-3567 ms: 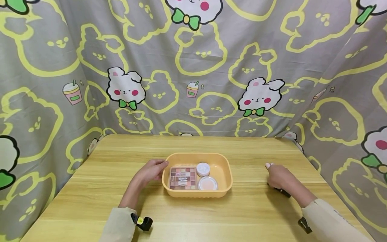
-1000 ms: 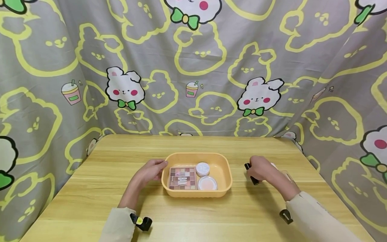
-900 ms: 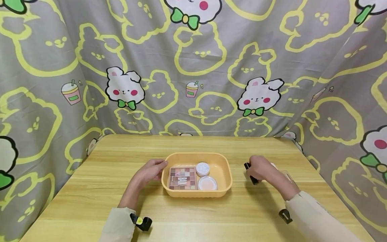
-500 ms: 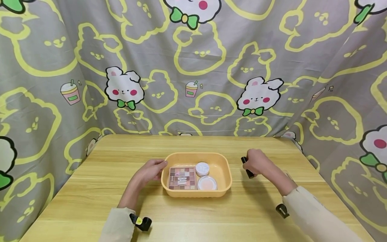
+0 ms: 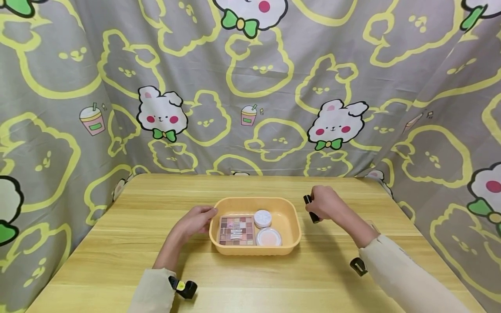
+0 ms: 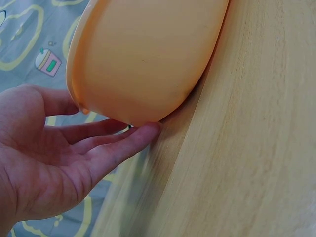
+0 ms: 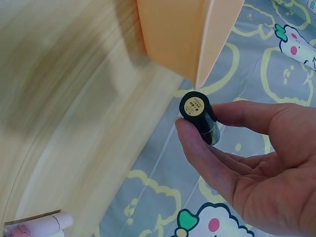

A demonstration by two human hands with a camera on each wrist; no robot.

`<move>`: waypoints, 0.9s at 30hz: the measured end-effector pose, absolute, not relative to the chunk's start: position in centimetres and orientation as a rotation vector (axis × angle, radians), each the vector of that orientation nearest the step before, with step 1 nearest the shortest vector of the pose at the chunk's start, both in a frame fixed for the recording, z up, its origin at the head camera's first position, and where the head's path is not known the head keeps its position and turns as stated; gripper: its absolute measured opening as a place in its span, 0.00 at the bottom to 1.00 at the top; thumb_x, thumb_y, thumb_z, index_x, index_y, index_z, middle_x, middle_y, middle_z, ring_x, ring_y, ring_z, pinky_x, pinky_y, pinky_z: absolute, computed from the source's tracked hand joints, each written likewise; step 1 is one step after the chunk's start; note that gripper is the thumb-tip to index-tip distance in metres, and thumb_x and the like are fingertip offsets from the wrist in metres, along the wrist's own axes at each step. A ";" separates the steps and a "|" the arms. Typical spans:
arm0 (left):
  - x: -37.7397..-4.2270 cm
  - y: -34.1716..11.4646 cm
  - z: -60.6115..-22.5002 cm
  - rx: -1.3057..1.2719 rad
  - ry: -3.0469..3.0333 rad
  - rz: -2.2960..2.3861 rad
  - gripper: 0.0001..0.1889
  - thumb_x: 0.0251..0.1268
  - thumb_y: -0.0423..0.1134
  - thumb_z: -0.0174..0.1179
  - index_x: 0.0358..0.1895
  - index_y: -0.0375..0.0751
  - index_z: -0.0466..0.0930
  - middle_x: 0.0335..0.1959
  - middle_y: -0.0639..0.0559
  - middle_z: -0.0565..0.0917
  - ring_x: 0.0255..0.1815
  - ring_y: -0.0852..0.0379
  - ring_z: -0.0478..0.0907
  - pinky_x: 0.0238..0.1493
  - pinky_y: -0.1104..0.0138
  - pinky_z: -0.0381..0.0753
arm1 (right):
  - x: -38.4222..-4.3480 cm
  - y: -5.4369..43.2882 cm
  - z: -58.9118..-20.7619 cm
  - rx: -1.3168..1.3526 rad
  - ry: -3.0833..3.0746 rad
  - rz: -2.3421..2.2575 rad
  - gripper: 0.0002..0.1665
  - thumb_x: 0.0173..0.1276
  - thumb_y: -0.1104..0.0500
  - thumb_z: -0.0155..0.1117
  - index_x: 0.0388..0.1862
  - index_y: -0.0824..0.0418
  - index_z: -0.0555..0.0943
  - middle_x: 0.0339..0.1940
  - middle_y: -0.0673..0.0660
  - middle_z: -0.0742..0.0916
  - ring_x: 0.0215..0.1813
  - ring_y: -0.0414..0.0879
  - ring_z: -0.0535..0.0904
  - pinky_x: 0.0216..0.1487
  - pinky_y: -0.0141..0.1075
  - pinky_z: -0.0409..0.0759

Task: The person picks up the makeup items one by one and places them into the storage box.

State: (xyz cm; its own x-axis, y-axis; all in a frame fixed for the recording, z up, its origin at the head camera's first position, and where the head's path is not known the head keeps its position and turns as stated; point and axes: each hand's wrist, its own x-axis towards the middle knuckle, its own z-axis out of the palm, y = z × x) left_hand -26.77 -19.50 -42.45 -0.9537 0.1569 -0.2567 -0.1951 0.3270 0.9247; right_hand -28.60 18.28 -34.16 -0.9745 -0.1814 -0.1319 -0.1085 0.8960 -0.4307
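Since the earlier frames the right hand has moved the black tube leftward and farther from the person, toward the basket; the left hand and the basket stay where they were. The tube is outside the basket, near its right end, and slants in the head view, its upper end leaning left. A gold label with dark print covers the end that faces the right wrist camera. The right thumb and fingers are clamped on the tube from opposite sides. The left hand holds the basket's left end, its digits bent round it, one at the rim and one low on the outer wall.

Inside the basket, the palette lies flat at the left. Right of it are the white jar on the far side and the round compact on the near side, just beside each other. The basket rests on the wooden table. A pink tube lies on the table at the lower corner of the right wrist view. Both sleeves are beige, with a black device at the left cuff. Behind the table hangs a grey curtain with yellow outlines and white rabbits.
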 end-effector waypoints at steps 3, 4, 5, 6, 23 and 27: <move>-26.8 -19.5 -42.5 -0.028 2.296 1.667 0.28 0.82 0.44 0.47 0.73 0.26 0.64 0.63 0.33 0.79 0.61 0.43 0.81 0.53 0.55 0.86 | -28.6 18.1 -34.1 -0.216 2.897 -0.661 0.09 0.63 0.65 0.60 0.26 0.62 0.71 0.18 0.57 0.81 0.18 0.45 0.81 0.22 0.33 0.78; -26.8 -19.5 -42.5 -0.027 2.294 1.668 0.28 0.82 0.44 0.47 0.73 0.26 0.64 0.63 0.32 0.79 0.61 0.43 0.81 0.53 0.55 0.86 | -28.6 18.0 -34.1 -0.213 2.901 -0.667 0.07 0.63 0.65 0.60 0.28 0.63 0.72 0.19 0.58 0.82 0.18 0.45 0.81 0.22 0.33 0.78; -26.8 -19.5 -42.5 -0.027 2.294 1.669 0.28 0.82 0.44 0.47 0.73 0.26 0.64 0.64 0.32 0.79 0.61 0.43 0.81 0.53 0.55 0.86 | -28.6 17.9 -34.1 -0.208 2.901 -0.675 0.06 0.63 0.65 0.60 0.30 0.65 0.73 0.21 0.59 0.82 0.18 0.45 0.82 0.22 0.33 0.79; -26.8 -19.5 -42.5 -0.025 2.294 1.668 0.28 0.82 0.44 0.47 0.73 0.26 0.64 0.64 0.32 0.78 0.61 0.43 0.81 0.54 0.55 0.86 | -28.6 17.9 -34.1 -0.211 2.902 -0.683 0.05 0.63 0.65 0.60 0.33 0.67 0.74 0.23 0.59 0.83 0.18 0.45 0.82 0.22 0.34 0.80; -26.8 -19.6 -42.5 -0.001 2.292 1.652 0.28 0.82 0.45 0.47 0.73 0.27 0.64 0.63 0.33 0.79 0.60 0.43 0.82 0.51 0.56 0.87 | -28.8 14.7 -33.8 -0.293 2.963 -0.672 0.23 0.65 0.61 0.65 0.54 0.76 0.78 0.45 0.70 0.86 0.23 0.45 0.82 0.27 0.34 0.82; -26.8 -19.6 -42.5 0.002 2.290 1.649 0.29 0.82 0.46 0.47 0.74 0.27 0.63 0.65 0.32 0.78 0.62 0.42 0.80 0.52 0.55 0.86 | -28.8 14.1 -33.9 -0.289 2.972 -0.693 0.21 0.65 0.62 0.65 0.53 0.75 0.78 0.44 0.69 0.86 0.26 0.45 0.82 0.27 0.34 0.82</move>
State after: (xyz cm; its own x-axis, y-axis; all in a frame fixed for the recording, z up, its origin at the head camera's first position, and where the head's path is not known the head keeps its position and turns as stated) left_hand -26.82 -19.59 -42.48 -0.9493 0.1849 -0.2541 -0.1824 0.3343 0.9246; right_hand -28.82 14.15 -33.91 -0.9793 -0.1999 -0.0318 -0.1652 0.8802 -0.4449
